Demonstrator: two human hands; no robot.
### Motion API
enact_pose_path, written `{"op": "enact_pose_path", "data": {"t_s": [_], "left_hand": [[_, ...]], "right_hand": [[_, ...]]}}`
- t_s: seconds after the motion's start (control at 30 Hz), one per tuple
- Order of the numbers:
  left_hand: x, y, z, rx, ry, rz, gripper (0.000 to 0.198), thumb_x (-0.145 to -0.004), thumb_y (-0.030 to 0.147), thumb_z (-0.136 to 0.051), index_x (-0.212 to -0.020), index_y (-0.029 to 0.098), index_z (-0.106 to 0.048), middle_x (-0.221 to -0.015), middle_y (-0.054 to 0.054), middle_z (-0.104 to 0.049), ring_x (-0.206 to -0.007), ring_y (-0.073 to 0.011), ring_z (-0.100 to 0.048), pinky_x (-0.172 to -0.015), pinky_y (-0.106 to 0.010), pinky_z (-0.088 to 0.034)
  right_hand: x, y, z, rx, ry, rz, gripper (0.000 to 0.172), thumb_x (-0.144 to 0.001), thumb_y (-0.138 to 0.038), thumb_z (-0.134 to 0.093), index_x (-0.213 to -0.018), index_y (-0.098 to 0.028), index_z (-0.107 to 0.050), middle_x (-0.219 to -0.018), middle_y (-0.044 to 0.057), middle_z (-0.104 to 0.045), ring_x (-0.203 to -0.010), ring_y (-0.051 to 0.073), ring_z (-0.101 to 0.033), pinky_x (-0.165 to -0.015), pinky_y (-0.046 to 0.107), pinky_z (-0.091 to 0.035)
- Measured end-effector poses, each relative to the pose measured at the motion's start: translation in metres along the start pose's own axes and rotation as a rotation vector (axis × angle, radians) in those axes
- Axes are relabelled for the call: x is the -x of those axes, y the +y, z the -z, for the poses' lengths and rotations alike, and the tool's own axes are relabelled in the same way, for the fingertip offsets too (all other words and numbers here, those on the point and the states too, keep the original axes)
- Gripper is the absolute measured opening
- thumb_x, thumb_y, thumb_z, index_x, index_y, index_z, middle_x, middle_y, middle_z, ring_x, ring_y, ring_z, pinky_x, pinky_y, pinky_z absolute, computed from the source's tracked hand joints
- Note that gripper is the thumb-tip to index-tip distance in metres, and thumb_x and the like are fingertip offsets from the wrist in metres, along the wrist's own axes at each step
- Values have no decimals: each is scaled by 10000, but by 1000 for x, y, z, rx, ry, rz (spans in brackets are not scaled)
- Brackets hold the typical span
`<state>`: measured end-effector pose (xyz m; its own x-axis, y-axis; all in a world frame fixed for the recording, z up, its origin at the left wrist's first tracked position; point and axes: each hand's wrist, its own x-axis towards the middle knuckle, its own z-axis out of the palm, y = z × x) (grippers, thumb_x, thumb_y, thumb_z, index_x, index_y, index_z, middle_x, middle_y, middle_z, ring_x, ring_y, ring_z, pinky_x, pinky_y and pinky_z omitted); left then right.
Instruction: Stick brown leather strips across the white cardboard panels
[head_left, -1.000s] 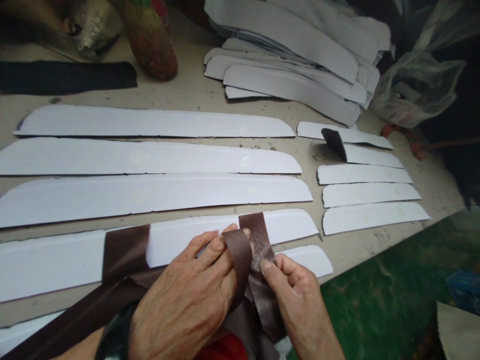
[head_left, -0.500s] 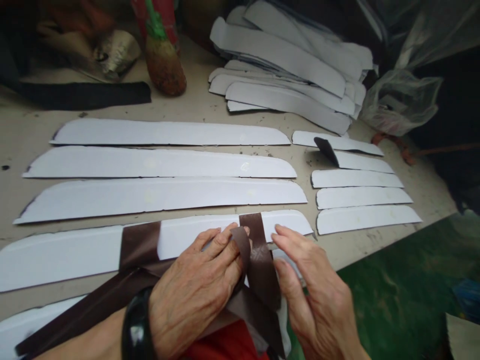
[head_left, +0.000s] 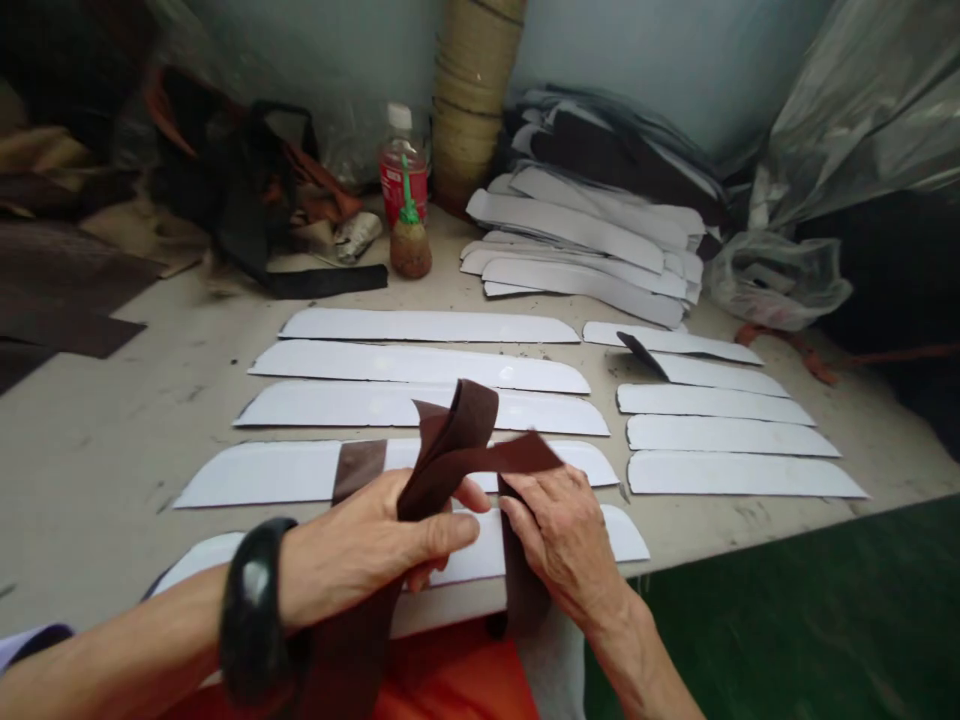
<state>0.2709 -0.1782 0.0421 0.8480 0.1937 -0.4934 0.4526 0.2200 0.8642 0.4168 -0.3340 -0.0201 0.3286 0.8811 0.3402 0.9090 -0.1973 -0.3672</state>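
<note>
A dark brown flexible strip (head_left: 459, 430) rises in a twisted loop between both hands, just above a long, round-ended white card strip (head_left: 622, 535) at the pale scuffed counter's (head_left: 135, 450) front edge. The left hand (head_left: 375, 535), wearing a glossy black bangle (head_left: 251, 610), is closed narrowly around the loop, with its thumb along the top. The right hand (head_left: 562, 535) is also narrowly closed, pinching a fold of the strip, whose lower length hangs past the counter's front edge towards a red cloth (head_left: 450, 680). Left of the hands, a brown band (head_left: 358, 470) crosses the next white card strip (head_left: 255, 480). In the earlier frame, the dark strip lay pressed on the card under the left fingers, and the right hand stood open beside it; now it is lifted clear and both hands grip it. Three more long white strips (head_left: 420, 390) lie towards the back, five shorter ones (head_left: 720, 435) line the right side, and a stack of white strips (head_left: 577, 240) sits at the back edge beside a red-labelled plastic bottle (head_left: 403, 170).
</note>
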Motion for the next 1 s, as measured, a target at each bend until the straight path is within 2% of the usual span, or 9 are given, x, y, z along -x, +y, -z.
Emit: {"op": "enact_pose_path", "data": {"t_s": [0.13,0.2,0.27,0.37,0.47,0.63,0.8,0.9,1.0], "left_hand": [[2,-5,-12,201,-39,43,565,-834,669,-480,-1044,160,-605,-629,44,-507,-500,-71,-428,-570,-228,-410],[3,-13,-19,205,-56,45,572,-826,681,-479,-1030,160,-599,-633,38,-519,-513,-81,-449,-571,-235,-408],[2,-21,-25,195,-69,40,564,-804,685,-511,-980,156,-597,-637,25,-554,-530,-93,-474,-580,-238,-404],[-1,-31,-33,152,-78,23,560,-777,701,-533,-777,145,-599,-609,0,-587,-553,-111,-512,-614,-250,-412],[-2,-36,-38,133,-85,20,611,-724,743,-551,-607,143,-569,-539,-15,-567,-540,-123,-517,-607,-259,-409],[0,-35,-43,201,-32,46,585,-740,707,-565,-703,124,-606,-577,-18,-586,-553,-111,-527,-624,-254,-414],[0,-37,-43,304,-2,120,616,-735,699,-582,-988,138,-589,-764,-28,-654,-580,-103,-574,-621,-240,-453],[14,-46,-36,286,-7,162,564,-738,665,-614,-955,144,-607,-810,-54,-686,-633,-132,-613,-611,-234,-468],[36,-63,-22,34,22,217,504,-804,653,-547,-856,163,-657,-698,-49,-687,-678,-183,-642,-616,-252,-488]], "right_hand": [[-2,-21,14,-475,86,-385,251,-933,-342,-505,-1052,-221,-691,-1122,72,-701,-1062,204,-620,-914,346,-458],[-5,-34,19,-826,20,-638,307,-884,-451,-563,-974,-196,-707,-952,59,-729,-881,182,-654,-791,296,-491],[-10,-44,20,-1029,-58,-750,374,-808,-522,-631,-912,-170,-697,-767,30,-709,-669,147,-629,-634,253,-483],[-16,-52,18,-1144,-103,-797,377,-722,-524,-708,-797,-164,-624,-532,-45,-581,-439,84,-480,-460,201,-373],[-19,-54,17,-1186,-106,-826,380,-685,-473,-751,-654,-185,-505,-439,-83,-482,-404,57,-394,-434,181,-303],[-17,-56,20,-1149,-35,-834,346,-748,-347,-722,-554,-173,-494,-425,-86,-461,-424,44,-364,-449,179,-276],[-18,-50,17,-1251,177,-902,260,-727,-316,-746,-590,-156,-594,-566,-41,-608,-548,74,-510,-542,184,-394],[-21,-31,27,-1419,392,-938,195,-724,-361,-720,-798,-204,-629,-803,-25,-703,-751,123,-639,-719,262,-520],[-20,-3,50,-1542,588,-932,248,-644,-308,-762,-820,-228,-605,-728,-83,-643,-636,59,-606,-687,199,-531]]}}
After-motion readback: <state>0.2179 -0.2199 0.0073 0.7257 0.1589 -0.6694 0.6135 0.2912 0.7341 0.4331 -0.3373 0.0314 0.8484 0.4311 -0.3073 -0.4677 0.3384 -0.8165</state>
